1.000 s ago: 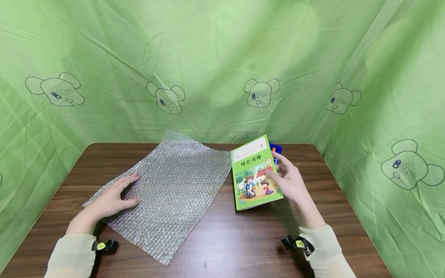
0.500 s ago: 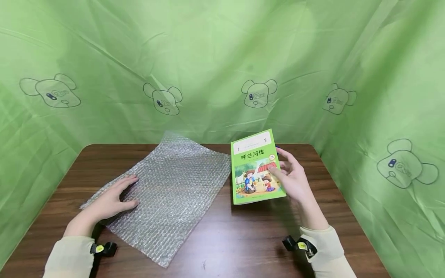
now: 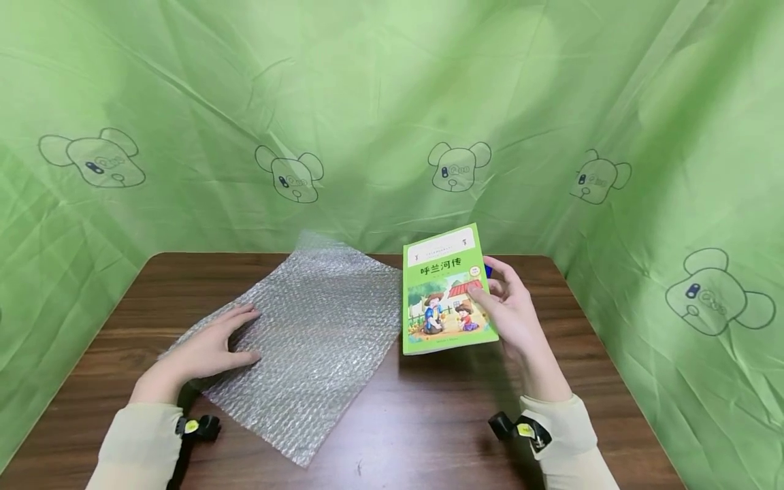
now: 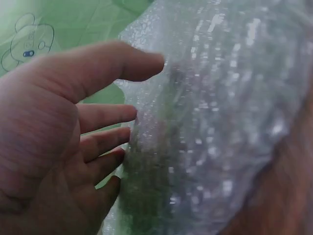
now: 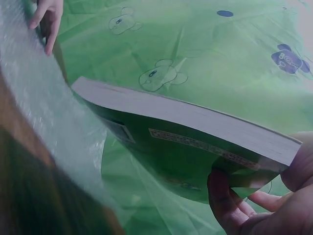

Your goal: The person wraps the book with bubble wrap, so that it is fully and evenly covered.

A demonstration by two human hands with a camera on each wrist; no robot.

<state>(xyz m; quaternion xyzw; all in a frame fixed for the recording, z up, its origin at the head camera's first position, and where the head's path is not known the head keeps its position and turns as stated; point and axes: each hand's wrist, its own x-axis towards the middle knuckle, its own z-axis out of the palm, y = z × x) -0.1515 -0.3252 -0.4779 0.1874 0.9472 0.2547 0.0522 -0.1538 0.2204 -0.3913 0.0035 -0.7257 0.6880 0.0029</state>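
Green paperback book with a cartoon cover (image 3: 447,292), just one, pinched by its right edge in the right hand (image 3: 511,309), thumb on top, fingers under, lifted clear of the dark wooden table (image 3: 429,422). One clear bubble wrap sheet (image 3: 312,333) lying flat, left hand (image 3: 211,347) resting spread on its near-left corner. Compared to half a second ago: book nudged slightly left, left hand slid a bit right.
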